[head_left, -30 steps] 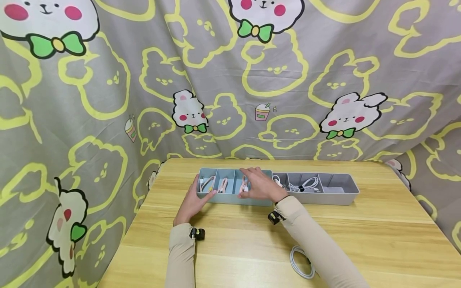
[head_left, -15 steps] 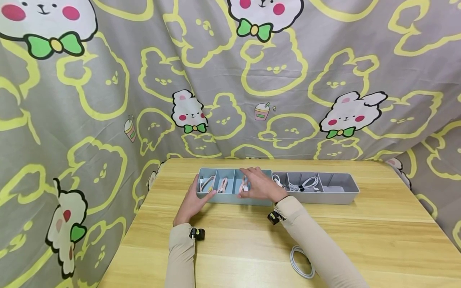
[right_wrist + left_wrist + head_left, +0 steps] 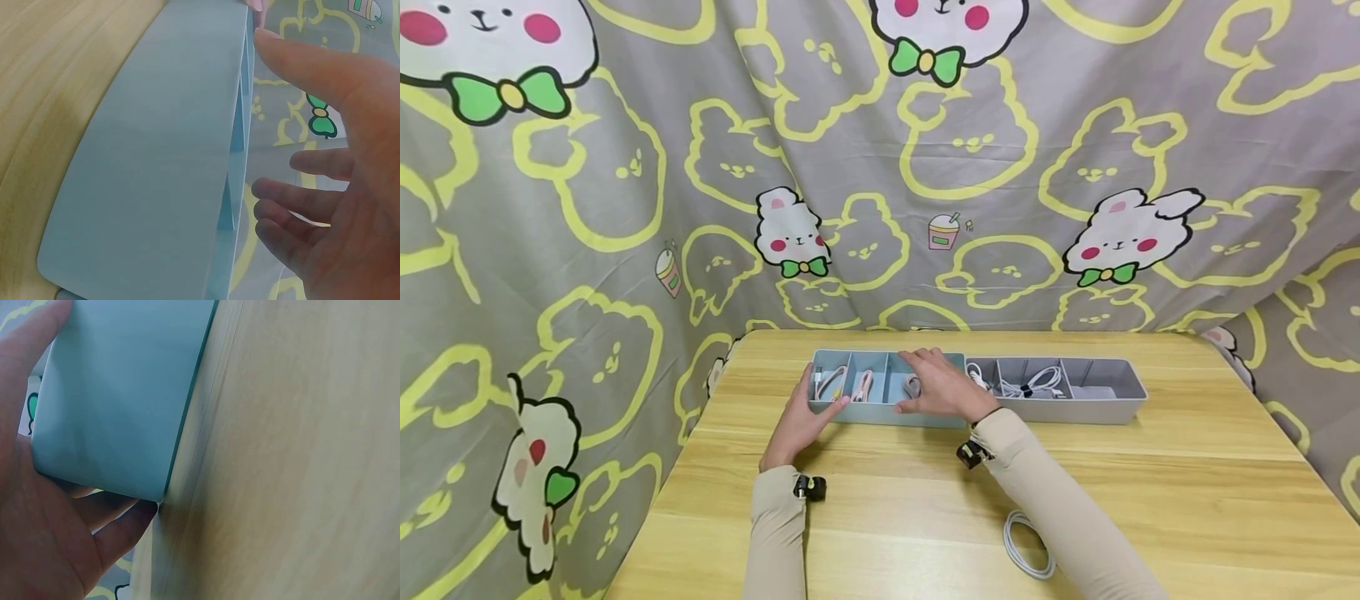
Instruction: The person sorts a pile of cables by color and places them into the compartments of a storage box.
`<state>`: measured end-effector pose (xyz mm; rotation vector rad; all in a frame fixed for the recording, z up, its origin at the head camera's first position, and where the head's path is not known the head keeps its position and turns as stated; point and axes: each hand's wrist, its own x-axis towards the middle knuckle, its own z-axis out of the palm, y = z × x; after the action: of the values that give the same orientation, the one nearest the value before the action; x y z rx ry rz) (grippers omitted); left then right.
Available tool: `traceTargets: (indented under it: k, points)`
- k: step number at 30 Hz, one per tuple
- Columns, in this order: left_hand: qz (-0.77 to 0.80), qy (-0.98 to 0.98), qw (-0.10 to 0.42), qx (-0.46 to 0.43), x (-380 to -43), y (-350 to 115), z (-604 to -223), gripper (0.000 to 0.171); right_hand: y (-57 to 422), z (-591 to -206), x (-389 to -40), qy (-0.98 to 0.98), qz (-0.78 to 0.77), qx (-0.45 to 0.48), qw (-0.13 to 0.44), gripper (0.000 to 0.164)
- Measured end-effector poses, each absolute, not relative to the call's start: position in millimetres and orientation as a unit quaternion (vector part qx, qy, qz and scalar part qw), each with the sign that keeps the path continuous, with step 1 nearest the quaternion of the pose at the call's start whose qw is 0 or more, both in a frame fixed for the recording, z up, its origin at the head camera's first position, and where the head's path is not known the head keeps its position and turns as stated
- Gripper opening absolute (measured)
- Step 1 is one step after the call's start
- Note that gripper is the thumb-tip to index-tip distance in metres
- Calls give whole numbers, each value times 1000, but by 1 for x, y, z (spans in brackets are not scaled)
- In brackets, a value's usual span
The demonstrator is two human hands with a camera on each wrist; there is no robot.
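Note:
A pale blue divided storage box (image 3: 891,414) stands on the table. My left hand (image 3: 801,421) grips its left end: the thumb lies at the front rim and the fingers wrap the end wall, as the left wrist view shows on the box (image 3: 119,400). My right hand (image 3: 943,385) is over the box's right part, fingers loosely bent; in the right wrist view the hand (image 3: 337,187) shows nothing between its fingers. Bundled cables lie in the left compartment, a pinkish cable (image 3: 862,386) beside it, and a greyish coil (image 3: 912,386) shows partly under my right hand.
A grey divided box (image 3: 1093,411) adjoins the blue one on the right, with a white cable (image 3: 1033,384) bundled in its middle. A loose coil of pale cable (image 3: 1028,546) lies near my right forearm. A patterned curtain (image 3: 865,167) hangs behind the wooden table (image 3: 880,508).
Under my right hand, a greyish coil shows where a pinkish cable with a white plug showed earlier. Both hands and the boxes stay in nearly the same place.

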<state>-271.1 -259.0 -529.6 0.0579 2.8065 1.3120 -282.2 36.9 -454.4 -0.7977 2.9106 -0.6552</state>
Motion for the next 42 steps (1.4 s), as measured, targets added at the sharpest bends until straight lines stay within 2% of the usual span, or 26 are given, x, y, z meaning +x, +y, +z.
traceTargets:
  k: [23,35,42]
  points:
    - [427,904,21,17,-271,-259,-531,119,50,-447,-273,940,-218,-261,27,87]
    - [424,905,24,20,-271,-259,-529,119,73,-438,-261,941,-223,-256,-2,82]
    - [421,906,23,20,-271,-260,-529,117,88,-429,-252,937,-242,-253,1,78]
